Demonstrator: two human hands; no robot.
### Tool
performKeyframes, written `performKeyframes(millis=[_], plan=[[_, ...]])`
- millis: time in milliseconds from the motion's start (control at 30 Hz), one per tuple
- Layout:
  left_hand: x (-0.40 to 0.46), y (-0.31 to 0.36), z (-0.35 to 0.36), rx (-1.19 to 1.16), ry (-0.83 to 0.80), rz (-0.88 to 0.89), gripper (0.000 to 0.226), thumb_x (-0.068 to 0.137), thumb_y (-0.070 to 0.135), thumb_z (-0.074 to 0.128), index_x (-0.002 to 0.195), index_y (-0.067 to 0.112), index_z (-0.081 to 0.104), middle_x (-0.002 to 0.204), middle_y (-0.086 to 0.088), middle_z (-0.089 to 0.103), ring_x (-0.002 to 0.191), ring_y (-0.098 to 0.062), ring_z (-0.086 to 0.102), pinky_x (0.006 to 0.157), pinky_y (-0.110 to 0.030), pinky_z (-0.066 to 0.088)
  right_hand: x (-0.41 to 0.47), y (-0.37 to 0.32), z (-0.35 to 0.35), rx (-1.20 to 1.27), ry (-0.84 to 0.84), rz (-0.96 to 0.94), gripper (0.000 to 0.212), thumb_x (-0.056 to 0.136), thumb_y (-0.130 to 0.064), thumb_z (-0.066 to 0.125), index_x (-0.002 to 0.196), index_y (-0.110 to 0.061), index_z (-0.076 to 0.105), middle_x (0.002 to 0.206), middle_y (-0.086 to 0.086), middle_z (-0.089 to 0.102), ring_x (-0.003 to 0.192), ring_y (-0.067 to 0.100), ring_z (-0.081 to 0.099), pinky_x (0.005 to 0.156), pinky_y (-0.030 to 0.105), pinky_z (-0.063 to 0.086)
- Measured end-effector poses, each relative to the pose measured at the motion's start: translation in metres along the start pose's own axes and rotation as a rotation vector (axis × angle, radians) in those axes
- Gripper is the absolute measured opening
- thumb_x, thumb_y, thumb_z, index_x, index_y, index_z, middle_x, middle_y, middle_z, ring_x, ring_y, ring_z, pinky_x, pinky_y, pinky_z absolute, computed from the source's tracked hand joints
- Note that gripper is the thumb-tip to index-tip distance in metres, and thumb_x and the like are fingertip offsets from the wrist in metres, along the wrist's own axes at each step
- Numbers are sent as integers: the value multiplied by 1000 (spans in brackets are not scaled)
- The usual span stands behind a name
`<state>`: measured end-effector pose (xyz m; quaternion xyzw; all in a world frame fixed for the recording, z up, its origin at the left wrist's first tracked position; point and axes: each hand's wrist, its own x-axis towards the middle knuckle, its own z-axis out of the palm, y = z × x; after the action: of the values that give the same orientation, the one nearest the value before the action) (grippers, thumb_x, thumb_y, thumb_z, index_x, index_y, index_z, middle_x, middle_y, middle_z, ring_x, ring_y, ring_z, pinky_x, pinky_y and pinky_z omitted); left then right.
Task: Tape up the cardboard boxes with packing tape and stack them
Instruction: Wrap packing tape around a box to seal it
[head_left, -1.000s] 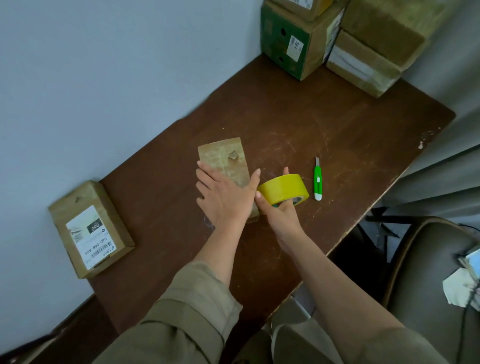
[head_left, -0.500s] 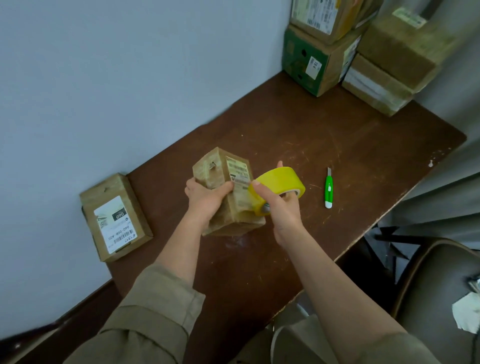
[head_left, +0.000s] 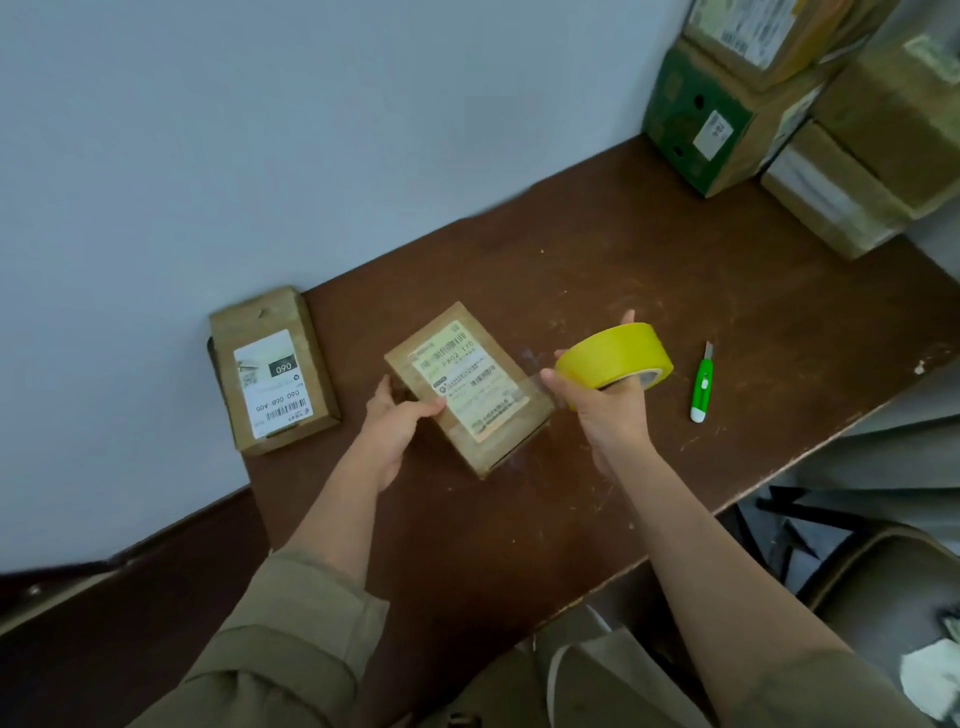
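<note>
Hidden or unclear: the stacked boxes (head_left: 810, 119) in the far right corner run off the top and right edges, so their full count cannot be fixed; at least four show, one with a green printed side. The print on every label is too blurred to read in full. A thin clear strip seems to run from the tape roll (head_left: 614, 356) to the small box (head_left: 470, 389), but it is faint and its end on the box cannot be made out. The right hand's fingertips are hidden behind the roll.

Counts: two small cardboard boxes lie apart from the stack, one roll, one green utility knife (head_left: 701, 383), two hands.

The small box is a flat brown cardboard slab, label face up, resting near the middle of the dark, scratched wooden table (head_left: 649, 270). The left hand (head_left: 397, 423) grips its near left corner, thumb on top. The right hand (head_left: 605, 410) holds the yellow roll just right of the box, fingers curled round the ring. The second small box (head_left: 270, 369), same shape with a white label, lies at the left table edge against the pale wall. The knife lies on the table right of the roll, apart from it.
</note>
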<state>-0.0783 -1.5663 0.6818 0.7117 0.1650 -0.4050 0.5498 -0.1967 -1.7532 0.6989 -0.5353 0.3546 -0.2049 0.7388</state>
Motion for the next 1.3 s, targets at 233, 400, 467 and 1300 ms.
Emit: performKeyframes(millis=[233,400,467,1300], plan=[[-3,3,15,-83,67,58,112,79,26,83,157,33,3,145,4,49,137,-21,43,118,-54,27,5,2,-7,-120,-102,-100,122,77,16,75,158,-28,-4,103,6,71,87,9,68,83,29,56],[2,4,24,-82,156,116,90,83,6,77,152,25,22,127,4,61,119,-18,59,104,-46,47,1,-14,-6,-205,-189,-218,115,79,15,73,159,-26,2,106,4,71,85,10,68,79,26,54],[1,7,25,-87,168,110,87,83,4,77,150,22,25,125,4,61,117,-19,59,101,-44,49,-2,-25,1,-217,-250,-263,113,79,17,72,159,-23,3,109,8,69,87,8,68,79,23,53],[-12,17,23,-139,124,30,90,84,-1,74,149,30,19,108,9,61,100,-16,61,89,-47,53,23,-33,-1,-267,-310,-144,112,77,10,78,159,-30,15,119,3,70,99,14,69,90,39,57]])
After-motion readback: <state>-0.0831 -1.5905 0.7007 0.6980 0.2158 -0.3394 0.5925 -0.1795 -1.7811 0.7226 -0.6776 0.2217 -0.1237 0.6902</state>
